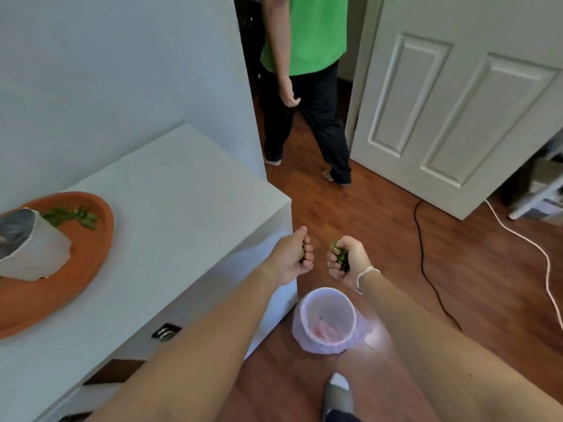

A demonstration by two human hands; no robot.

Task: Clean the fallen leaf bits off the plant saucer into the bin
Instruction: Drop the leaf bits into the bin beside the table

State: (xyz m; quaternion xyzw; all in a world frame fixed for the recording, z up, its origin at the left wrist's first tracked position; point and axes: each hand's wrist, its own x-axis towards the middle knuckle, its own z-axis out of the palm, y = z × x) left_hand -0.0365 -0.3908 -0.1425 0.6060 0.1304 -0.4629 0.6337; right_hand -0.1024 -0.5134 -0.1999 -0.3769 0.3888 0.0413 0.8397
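Observation:
An orange plant saucer lies on a white cabinet at the left, with a tipped white pot on it and green leaf bits beside the pot. My left hand is closed around a few green leaf bits at the cabinet's right corner. My right hand grips a bunch of green leaf bits. Both fists hover above the floor, just beyond a small bin lined with a pale plastic bag.
The white cabinet fills the left side. Another person in a green shirt walks through the doorway past an open white door. A black cable and a white cable run over the wood floor. My foot is below the bin.

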